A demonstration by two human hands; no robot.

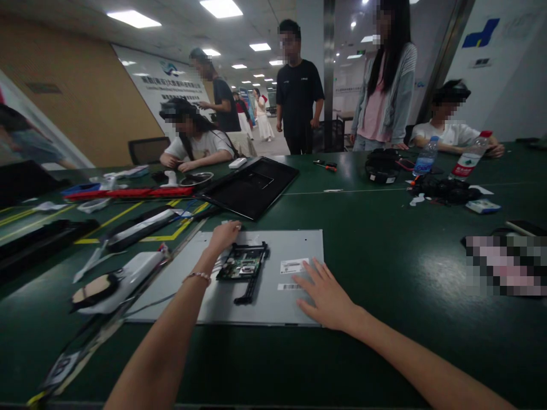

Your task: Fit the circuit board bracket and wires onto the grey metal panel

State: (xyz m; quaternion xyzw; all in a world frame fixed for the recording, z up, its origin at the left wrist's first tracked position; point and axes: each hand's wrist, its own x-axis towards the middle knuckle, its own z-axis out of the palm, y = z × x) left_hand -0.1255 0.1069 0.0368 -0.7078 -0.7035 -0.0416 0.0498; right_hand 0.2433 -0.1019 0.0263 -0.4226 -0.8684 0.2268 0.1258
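Note:
A grey metal display panel [294,245] lies flat on the green table, with white labels on its right part. On it sits a green circuit board [245,265] in a black plastic bracket [244,297]. My left hand [225,236] is at the panel's far edge, just beyond the board. Its fingers are curled together, and what they hold, if anything, is too small to make out. My right hand [328,296] rests open on the panel's right edge with fingers spread beside the labels.
Beyond the panel lies a black monitor cover [256,188]. A screwdriver [325,165], bottles [470,159] and black cables [444,188] are farther off. Left stand a white pouch-like item [119,282] and red trays [128,192]. Several people sit or stand around the table.

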